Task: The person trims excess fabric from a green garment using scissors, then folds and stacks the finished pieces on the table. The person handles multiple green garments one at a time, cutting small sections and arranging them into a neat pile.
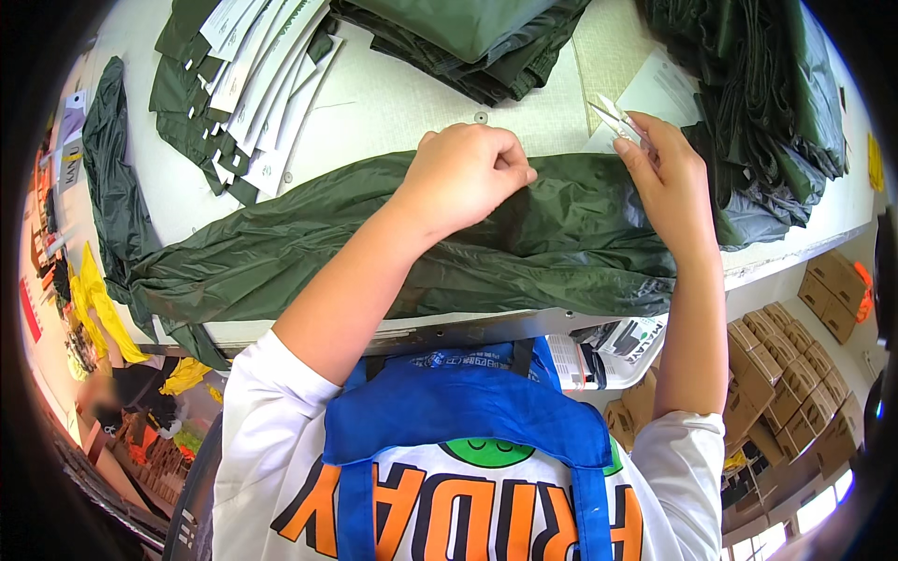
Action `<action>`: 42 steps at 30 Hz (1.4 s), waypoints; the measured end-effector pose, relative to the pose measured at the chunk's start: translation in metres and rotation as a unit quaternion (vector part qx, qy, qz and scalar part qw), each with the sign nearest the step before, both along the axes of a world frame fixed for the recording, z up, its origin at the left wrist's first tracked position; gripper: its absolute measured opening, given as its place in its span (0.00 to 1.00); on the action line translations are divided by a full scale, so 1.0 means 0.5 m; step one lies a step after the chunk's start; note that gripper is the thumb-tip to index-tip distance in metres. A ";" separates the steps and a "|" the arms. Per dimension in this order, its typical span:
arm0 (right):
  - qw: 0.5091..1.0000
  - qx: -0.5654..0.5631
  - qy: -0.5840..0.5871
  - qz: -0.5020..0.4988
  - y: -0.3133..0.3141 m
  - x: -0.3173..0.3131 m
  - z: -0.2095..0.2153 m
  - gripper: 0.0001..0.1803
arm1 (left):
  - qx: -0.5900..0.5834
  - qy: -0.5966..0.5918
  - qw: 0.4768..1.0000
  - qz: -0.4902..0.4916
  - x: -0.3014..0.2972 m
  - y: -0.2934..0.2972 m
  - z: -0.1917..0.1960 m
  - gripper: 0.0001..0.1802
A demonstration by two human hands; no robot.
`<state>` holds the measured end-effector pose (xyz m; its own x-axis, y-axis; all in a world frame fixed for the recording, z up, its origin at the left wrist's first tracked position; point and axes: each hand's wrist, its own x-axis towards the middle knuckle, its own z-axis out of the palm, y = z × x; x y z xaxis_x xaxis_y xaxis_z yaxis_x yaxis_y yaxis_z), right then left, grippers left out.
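Note:
A dark green garment of thin, shiny fabric [309, 238] lies stretched across the table in front of me. My left hand [468, 175] is over its upper edge, fingers curled and pinched together; whatever they hold is too small or hidden to make out. To the right, my right hand [666, 173] grips small metal thread snips [615, 120], their two pointed blades apart and aimed up and left. The snips are above the table, just beyond the garment's far edge.
Green pieces with white cards [281, 93] fan out at the far left. Folded green garments [468, 47] are stacked at the back, with a dark green heap [767, 103] at right. Cardboard boxes [795, 374] stand below right. Another person [131, 393] is at lower left.

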<state>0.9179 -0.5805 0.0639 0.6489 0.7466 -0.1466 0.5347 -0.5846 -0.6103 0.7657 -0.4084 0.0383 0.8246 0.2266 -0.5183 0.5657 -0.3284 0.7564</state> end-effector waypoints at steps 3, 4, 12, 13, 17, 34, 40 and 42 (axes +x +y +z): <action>0.999 0.009 0.053 -0.007 -0.002 -0.008 0.007 0.17 | -0.026 -0.035 0.995 0.089 -0.010 -0.001 -0.019 0.08; 0.996 -0.001 0.088 -0.013 0.002 -0.011 0.014 0.17 | 0.000 -0.062 0.994 0.092 -0.013 -0.002 -0.018 0.08; 0.976 -0.011 0.189 0.109 0.019 -0.018 0.023 0.13 | 0.099 -0.135 0.984 0.054 -0.008 -0.012 -0.014 0.09; 0.975 -0.016 0.185 0.119 0.023 -0.018 0.025 0.13 | 0.107 -0.144 0.983 0.051 -0.007 -0.013 -0.014 0.09; 0.974 -0.025 0.174 0.142 0.036 -0.019 0.024 0.12 | 0.111 -0.151 0.981 0.053 -0.007 -0.013 -0.014 0.09; 0.968 -0.146 -0.083 0.185 0.010 0.026 0.001 0.29 | 0.088 -0.006 0.984 -0.158 -0.016 0.046 0.033 0.15; 0.941 -0.174 0.079 0.281 -0.020 0.029 0.129 0.14 | -0.121 -0.077 0.975 -0.169 -0.045 0.052 0.090 0.11; 0.928 -0.228 0.106 0.275 -0.035 0.001 0.195 0.13 | -0.121 -0.043 0.965 -0.230 -0.056 0.047 0.116 0.20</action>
